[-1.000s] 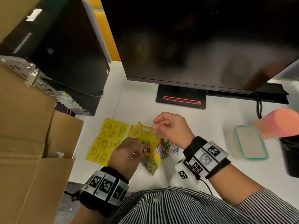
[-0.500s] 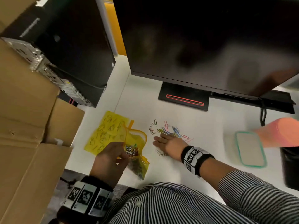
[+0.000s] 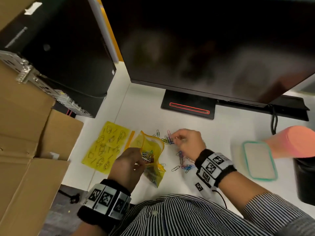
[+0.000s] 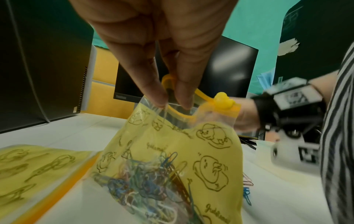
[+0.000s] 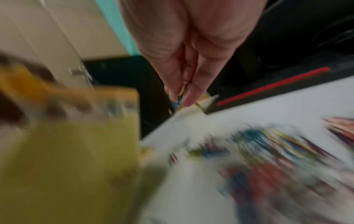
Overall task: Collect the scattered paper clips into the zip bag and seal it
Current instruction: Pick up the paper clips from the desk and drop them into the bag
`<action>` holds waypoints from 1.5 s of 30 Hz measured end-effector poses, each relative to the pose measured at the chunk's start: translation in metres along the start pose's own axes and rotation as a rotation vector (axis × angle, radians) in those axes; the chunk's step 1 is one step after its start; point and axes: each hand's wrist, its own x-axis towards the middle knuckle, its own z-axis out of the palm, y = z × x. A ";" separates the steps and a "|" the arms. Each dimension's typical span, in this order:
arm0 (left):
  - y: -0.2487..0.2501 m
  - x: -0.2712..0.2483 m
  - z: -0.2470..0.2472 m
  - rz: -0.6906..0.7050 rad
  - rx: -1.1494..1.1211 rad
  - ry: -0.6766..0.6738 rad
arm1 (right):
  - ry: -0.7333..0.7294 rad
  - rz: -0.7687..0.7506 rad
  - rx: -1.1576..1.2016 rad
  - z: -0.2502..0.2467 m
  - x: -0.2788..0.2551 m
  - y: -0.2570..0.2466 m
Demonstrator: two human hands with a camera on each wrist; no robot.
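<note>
My left hand (image 3: 136,160) pinches the rim of a yellow zip bag (image 3: 152,147) printed with duck drawings and holds its mouth open above the white desk. In the left wrist view its fingers (image 4: 159,97) grip the clear top edge beside the yellow duck slider (image 4: 223,100), and coloured paper clips (image 4: 151,181) lie inside the bag (image 4: 191,145). My right hand (image 3: 175,138) is just right of the bag's mouth and pinches a few paper clips (image 5: 180,100) in its fingertips. Loose paper clips (image 3: 185,165) lie scattered on the desk under that hand.
A second yellow bag (image 3: 106,145) lies flat left of the held one. A monitor (image 3: 204,45) and its stand (image 3: 188,106) stand behind. A computer tower (image 3: 64,48) and cardboard boxes (image 3: 25,137) are at left. A teal-rimmed container (image 3: 259,160) and pink cylinder (image 3: 296,142) are at right.
My right hand left the bag's mouth, pressed flat on the clips on the desk, and now is raised again beside the bag with clips pinched. The left hand kept holding the bag.
</note>
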 end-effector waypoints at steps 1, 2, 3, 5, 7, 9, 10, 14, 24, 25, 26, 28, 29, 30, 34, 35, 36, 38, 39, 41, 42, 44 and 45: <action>0.002 0.003 0.002 0.004 0.000 -0.005 | 0.006 0.011 0.149 -0.007 -0.002 -0.017; 0.004 0.006 0.003 0.011 0.004 -0.009 | -0.032 0.001 0.283 -0.012 -0.004 -0.033; 0.006 0.009 0.004 0.017 0.007 -0.013 | -0.098 -0.012 0.388 -0.014 -0.006 -0.048; 0.009 0.014 0.006 0.022 0.008 -0.008 | -0.243 -0.049 0.432 -0.011 -0.006 -0.067; 0.009 0.017 0.007 0.018 0.008 0.000 | -0.291 -0.084 0.321 -0.006 -0.004 -0.072; 0.005 0.017 0.007 0.015 0.010 0.002 | -0.180 -0.085 0.292 -0.003 0.004 -0.064; 0.003 0.016 0.007 0.014 0.015 0.008 | -0.097 -0.070 0.278 -0.004 0.011 -0.057; 0.002 0.005 0.003 0.009 0.011 0.019 | -0.220 -0.066 -0.315 0.010 0.042 -0.015; 0.003 -0.014 -0.009 -0.043 0.050 0.040 | -0.530 -0.373 -0.776 0.049 0.033 0.021; 0.003 -0.014 -0.008 -0.044 0.047 0.038 | -0.528 -0.382 -0.782 0.046 0.031 0.024; 0.003 -0.014 -0.007 -0.047 0.037 0.036 | -0.522 -0.376 -0.792 0.042 0.028 0.027; 0.003 -0.014 -0.005 -0.050 0.015 0.035 | -0.485 -0.368 -0.818 0.035 0.022 0.030; 0.003 -0.014 -0.004 -0.046 0.012 0.033 | -0.473 -0.361 -0.828 0.032 0.020 0.030; 0.004 -0.013 -0.003 -0.040 0.012 0.031 | -0.458 -0.347 -0.831 0.031 0.019 0.029; 0.006 -0.009 0.004 -0.033 0.013 0.002 | -0.331 -0.145 -0.574 0.022 0.020 0.024; 0.006 -0.007 0.005 -0.028 0.017 -0.007 | -0.273 -0.053 -0.447 0.016 0.020 0.022; 0.007 -0.005 0.006 -0.032 0.017 -0.014 | -0.212 0.025 -0.318 0.009 0.020 0.018; 0.008 -0.001 0.007 -0.054 0.009 -0.019 | -0.103 0.104 -0.019 -0.008 0.014 0.003; 0.008 0.002 0.007 -0.061 0.002 -0.016 | -0.093 0.108 0.118 -0.016 0.010 -0.009; 0.009 0.006 0.008 -0.029 0.004 -0.012 | -0.145 0.034 0.250 -0.025 0.001 -0.037; 0.010 0.008 0.009 -0.002 0.010 -0.012 | -0.198 -0.013 0.241 -0.026 -0.003 -0.050; 0.010 0.011 0.010 0.030 0.011 -0.007 | -0.299 -0.084 0.163 -0.021 -0.007 -0.067; 0.010 0.011 0.009 0.028 0.007 -0.008 | -0.303 -0.100 0.156 -0.019 -0.006 -0.070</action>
